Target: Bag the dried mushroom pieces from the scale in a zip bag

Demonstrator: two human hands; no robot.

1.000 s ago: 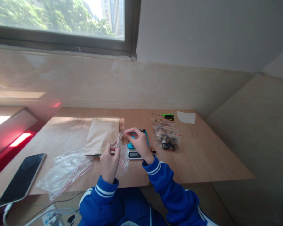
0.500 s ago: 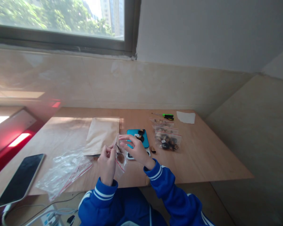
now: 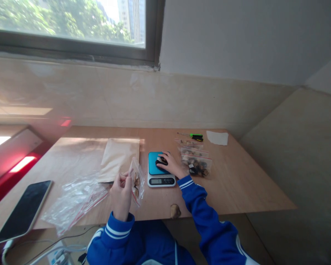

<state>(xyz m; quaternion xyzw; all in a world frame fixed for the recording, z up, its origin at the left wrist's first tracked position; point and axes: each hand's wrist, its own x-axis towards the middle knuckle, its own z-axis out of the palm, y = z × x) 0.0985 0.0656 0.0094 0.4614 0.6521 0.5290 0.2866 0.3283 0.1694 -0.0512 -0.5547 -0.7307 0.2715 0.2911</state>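
My left hand (image 3: pixel 122 193) pinches the edge of a small clear zip bag (image 3: pixel 136 180) holding a few brown dried pieces. The bag hangs upright, just left of the digital scale (image 3: pixel 152 182). My right hand (image 3: pixel 171 164) is over the scale's blue platform, its fingers curled round dark dried pieces (image 3: pixel 161 161) with a small white label among them. The pieces look like dried mushroom, but I cannot be sure of the kind. One brown piece (image 3: pixel 175 211) shows near the table's front edge, below the scale.
Right of the scale lie filled zip bags (image 3: pixel 196 166), a green-and-black screwdriver (image 3: pixel 195 136) and white paper (image 3: pixel 217 138). To the left are a beige sheet (image 3: pixel 120 154), a heap of clear bags (image 3: pixel 77 200), a dark thin tool (image 3: pixel 106 182) and a phone (image 3: pixel 24 209).
My right hand has left the zip bag and moved right onto the dark pieces on the scale. My left hand keeps the bag, shifted slightly left. A brown piece has appeared near the front edge.
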